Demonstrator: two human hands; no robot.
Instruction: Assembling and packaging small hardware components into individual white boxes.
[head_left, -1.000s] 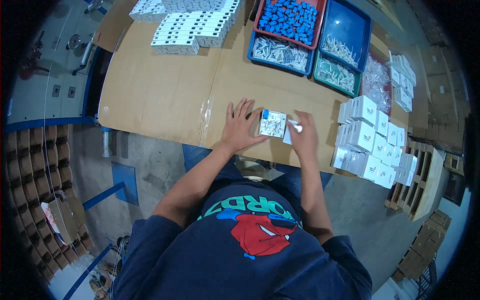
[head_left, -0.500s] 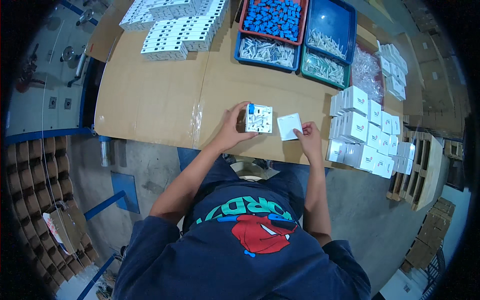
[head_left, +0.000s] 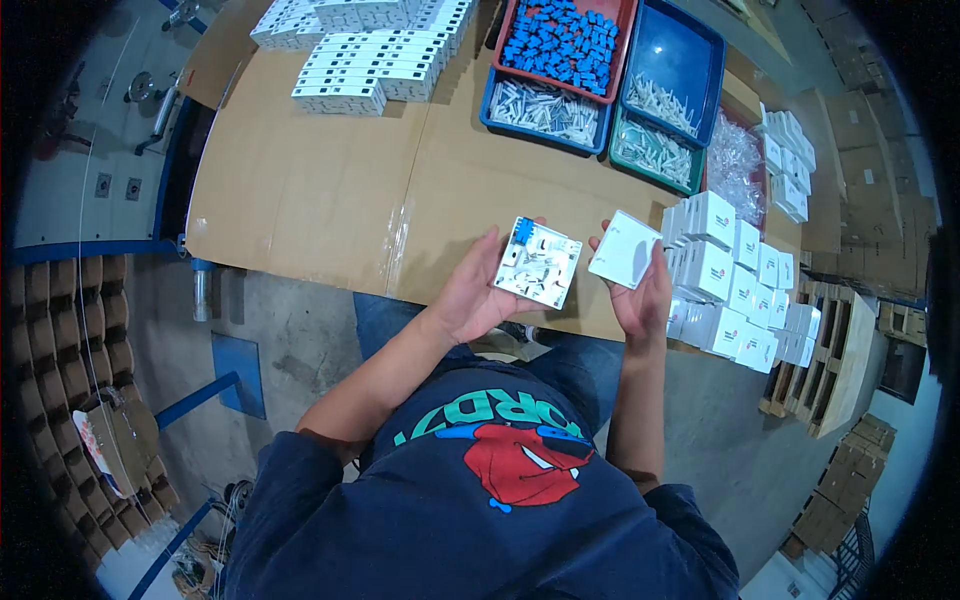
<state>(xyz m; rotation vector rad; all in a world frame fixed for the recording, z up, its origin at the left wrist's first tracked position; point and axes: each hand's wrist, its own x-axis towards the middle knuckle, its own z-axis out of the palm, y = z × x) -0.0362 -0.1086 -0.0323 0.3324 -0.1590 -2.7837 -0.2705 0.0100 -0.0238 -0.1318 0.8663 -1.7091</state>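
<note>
My left hand is closed around a square white box with an uncovered top. Inside it lie a blue piece at one corner and several small white and dark parts, too small to name surely. A flat square white cover rests in my right hand, gripped at its edges with the thumb along the right side. Box and cover are held apart, side by side, above the near edge of the cardboard-covered table.
Stacks of closed white boxes stand close to the right hand. Farther back are a red tray of blue pieces, a blue tray and a green tray of white parts. More white units are stacked far left.
The box, upright before, is now tilted and lifted off the table toward me in the left hand. My right hand has raised the cover and turned palm up beneath it.
</note>
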